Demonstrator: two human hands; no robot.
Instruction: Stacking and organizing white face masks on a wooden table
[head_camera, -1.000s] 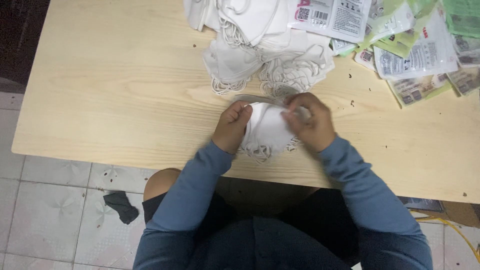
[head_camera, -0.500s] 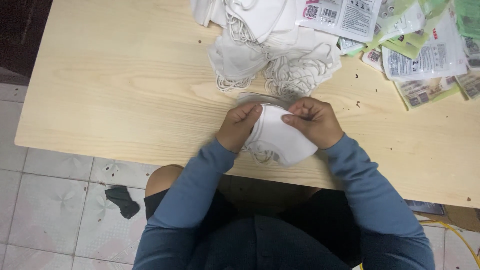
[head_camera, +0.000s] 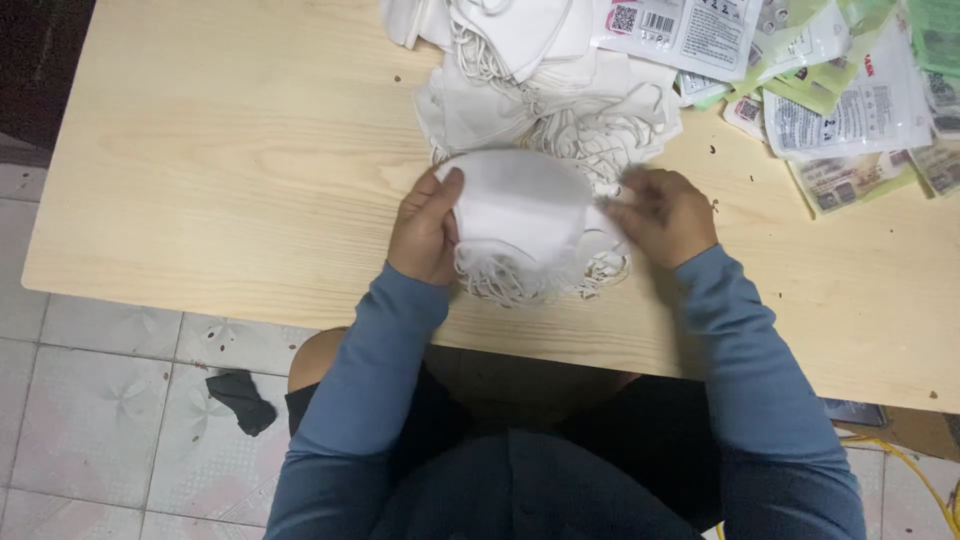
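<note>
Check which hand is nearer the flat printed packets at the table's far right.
Right. The right hand sits just short of the printed packets; the left hand grips the white mask on its opposite side.

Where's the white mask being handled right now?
In the head view, the white mask sits mid-table between the left hand and right hand, just in front of the mask pile.

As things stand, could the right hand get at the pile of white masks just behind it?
Probably yes: the right hand sits beside the pile of white masks with nothing between, though it holds a folded white mask.
</note>
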